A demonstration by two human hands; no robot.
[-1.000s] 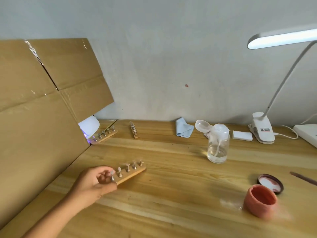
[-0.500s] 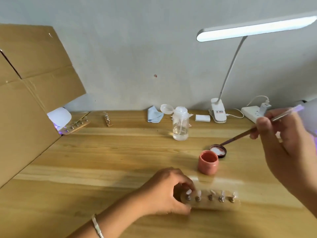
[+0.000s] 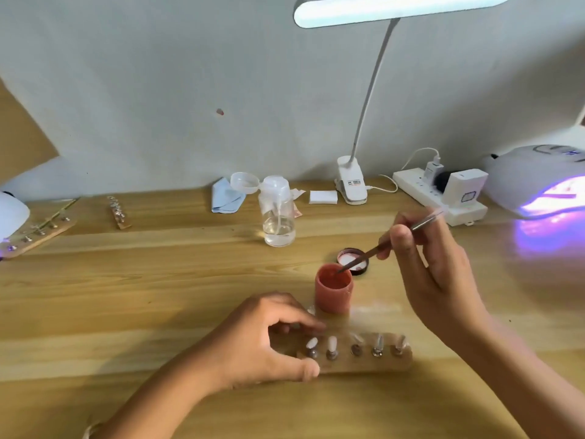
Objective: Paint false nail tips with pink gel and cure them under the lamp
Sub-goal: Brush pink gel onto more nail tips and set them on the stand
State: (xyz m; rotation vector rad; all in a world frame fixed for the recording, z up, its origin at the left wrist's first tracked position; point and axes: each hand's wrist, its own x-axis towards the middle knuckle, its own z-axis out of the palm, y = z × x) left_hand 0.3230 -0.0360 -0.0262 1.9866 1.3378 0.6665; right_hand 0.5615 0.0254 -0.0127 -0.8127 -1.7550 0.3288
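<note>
A wooden holder strip (image 3: 364,362) with several pale nail tips (image 3: 331,344) on small stands lies on the desk near me. My left hand (image 3: 262,340) grips its left end, thumb in front and fingers behind. My right hand (image 3: 433,267) pinches a thin brush (image 3: 380,247) whose tip dips into the open pink gel jar (image 3: 334,291) just behind the strip. The jar's dark lid (image 3: 359,260) lies behind it. A white curing lamp (image 3: 541,182) glows violet at the far right.
A clear pump bottle (image 3: 278,217), blue cloth (image 3: 226,198), white pads (image 3: 323,197), clip desk lamp (image 3: 351,185) and power strip (image 3: 440,198) line the back. Two more holder strips (image 3: 38,236) (image 3: 117,212) and a second white lamp (image 3: 11,213) sit at the left.
The view swung right. My left hand brought the strip from the left of the desk to in front of the jar. My right hand came in with the brush and lowered its tip into the gel.
</note>
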